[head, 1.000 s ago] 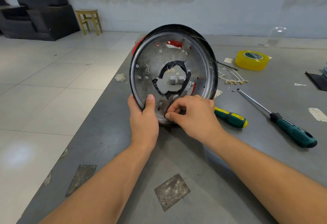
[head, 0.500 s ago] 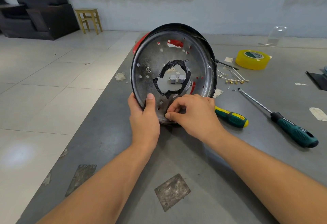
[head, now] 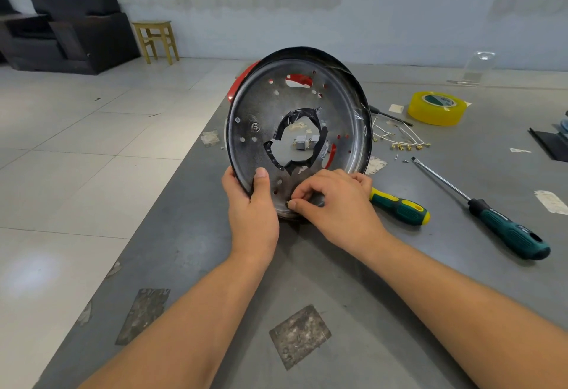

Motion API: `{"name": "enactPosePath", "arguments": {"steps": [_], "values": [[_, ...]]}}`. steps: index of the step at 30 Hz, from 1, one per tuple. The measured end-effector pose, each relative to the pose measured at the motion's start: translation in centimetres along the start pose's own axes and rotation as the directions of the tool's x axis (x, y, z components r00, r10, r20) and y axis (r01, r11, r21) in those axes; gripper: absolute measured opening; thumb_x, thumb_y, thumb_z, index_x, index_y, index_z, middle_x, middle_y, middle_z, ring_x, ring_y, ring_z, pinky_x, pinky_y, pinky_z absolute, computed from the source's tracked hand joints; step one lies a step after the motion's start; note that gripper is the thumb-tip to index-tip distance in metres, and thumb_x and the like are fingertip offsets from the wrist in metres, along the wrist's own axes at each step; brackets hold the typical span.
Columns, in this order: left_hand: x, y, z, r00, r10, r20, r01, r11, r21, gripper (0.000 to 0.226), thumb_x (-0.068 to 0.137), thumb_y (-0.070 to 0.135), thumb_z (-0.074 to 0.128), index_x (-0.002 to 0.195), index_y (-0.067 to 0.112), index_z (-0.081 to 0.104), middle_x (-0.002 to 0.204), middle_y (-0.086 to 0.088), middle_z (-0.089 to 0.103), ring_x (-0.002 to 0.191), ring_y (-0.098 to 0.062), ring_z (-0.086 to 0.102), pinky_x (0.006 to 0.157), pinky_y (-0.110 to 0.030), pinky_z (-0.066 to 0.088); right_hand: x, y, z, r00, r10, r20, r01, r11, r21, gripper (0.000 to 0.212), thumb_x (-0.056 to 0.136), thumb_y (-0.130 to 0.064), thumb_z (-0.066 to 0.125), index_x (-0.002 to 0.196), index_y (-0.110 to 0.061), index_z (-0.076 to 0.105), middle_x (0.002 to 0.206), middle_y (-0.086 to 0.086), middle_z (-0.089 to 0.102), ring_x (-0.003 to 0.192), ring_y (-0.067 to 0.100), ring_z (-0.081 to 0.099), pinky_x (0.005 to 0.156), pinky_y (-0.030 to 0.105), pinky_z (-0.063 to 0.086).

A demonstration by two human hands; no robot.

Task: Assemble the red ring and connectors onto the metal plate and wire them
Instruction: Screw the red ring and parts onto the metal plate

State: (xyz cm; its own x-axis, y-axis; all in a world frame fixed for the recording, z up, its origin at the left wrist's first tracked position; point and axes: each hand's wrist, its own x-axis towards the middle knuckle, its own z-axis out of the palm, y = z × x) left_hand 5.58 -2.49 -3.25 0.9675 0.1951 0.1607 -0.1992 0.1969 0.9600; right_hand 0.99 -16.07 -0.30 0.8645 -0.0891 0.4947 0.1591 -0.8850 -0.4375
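The round metal plate [head: 261, 106] stands tilted on its lower edge on the grey table. My left hand [head: 252, 207] grips its lower left rim, thumb on the front face. My right hand [head: 335, 201] pinches something very small against the plate's lower edge; I cannot make out what it is. The red ring [head: 242, 80] sits behind the plate and shows at the upper left rim and through holes. Grey connectors [head: 302, 144] are visible through the central opening, which is edged with black tape. Loose white wires with brass terminals [head: 405, 141] lie on the table to the right.
A yellow-and-green screwdriver [head: 399, 209] lies just right of my right hand. A longer dark green screwdriver [head: 491, 216] lies further right. A yellow tape roll [head: 436, 107] sits behind the wires. The table's left edge [head: 172, 186] runs diagonally beside the tiled floor.
The plate has shifted slightly and both hands keep their places on its lower edge. My right fingers still work at the same spot.
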Motion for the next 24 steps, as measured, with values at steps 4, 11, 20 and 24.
{"name": "enactPosePath", "arguments": {"steps": [4, 11, 20, 24], "values": [[-0.4, 0.1, 0.0, 1.000, 0.016, 0.000, -0.016, 0.999, 0.033, 0.049, 0.093, 0.048, 0.054, 0.137, 0.028, 0.049, 0.098, 0.044, 0.067, 0.092, 0.018, 0.064, 0.072, -0.001, 0.044, -0.2, -0.1, 0.2, 1.000, 0.019, -0.009, -0.019, 1.000, 0.008, 0.014, 0.084, -0.052, 0.073, 0.083, -0.038, 0.069, 0.083, -0.019, 0.062, 0.096, 0.002, 0.051, 0.090, 0.037, 0.023], [-0.4, 0.3, 0.0, 1.000, -0.003, -0.005, 0.003, 1.000, 0.023, 0.051, 0.090, 0.050, 0.055, 0.138, 0.031, 0.049, 0.099, 0.041, 0.068, 0.094, 0.014, 0.065, 0.073, -0.003, 0.046, -0.7, -0.7, 0.8, 0.999, -0.002, -0.054, 0.000, 1.000, -0.028, 0.011, 0.084, -0.047, 0.068, 0.084, -0.036, 0.064, 0.083, -0.018, 0.058, 0.094, 0.003, 0.051, 0.092, 0.037, 0.023], [0.0, 0.2, 0.0, 0.999, -0.046, -0.023, 0.045, 0.998, -0.052, 0.053, 0.088, 0.051, 0.058, 0.136, 0.031, 0.052, 0.102, 0.031, 0.072, 0.098, 0.004, 0.070, 0.095, -0.034, 0.055, -0.7, -0.9, 1.1, 0.998, -0.034, -0.062, 0.030, 0.998, -0.061, 0.007, 0.085, -0.045, 0.064, 0.083, -0.039, 0.063, 0.082, -0.021, 0.058, 0.090, -0.001, 0.050, 0.090, 0.034, 0.021], [0.1, 0.3, 0.0, 0.998, -0.066, -0.006, 0.065, 0.995, -0.080, 0.044, 0.087, 0.051, 0.059, 0.129, 0.040, 0.053, 0.106, 0.029, 0.073, 0.102, 0.000, 0.070, 0.101, -0.041, 0.056, -0.6, -0.6, 1.2, 0.998, -0.015, -0.061, 0.015, 1.000, 0.004, 0.009, 0.083, -0.048, 0.063, 0.084, -0.040, 0.064, 0.081, -0.022, 0.058, 0.090, -0.004, 0.049, 0.087, 0.030, 0.018]]}}
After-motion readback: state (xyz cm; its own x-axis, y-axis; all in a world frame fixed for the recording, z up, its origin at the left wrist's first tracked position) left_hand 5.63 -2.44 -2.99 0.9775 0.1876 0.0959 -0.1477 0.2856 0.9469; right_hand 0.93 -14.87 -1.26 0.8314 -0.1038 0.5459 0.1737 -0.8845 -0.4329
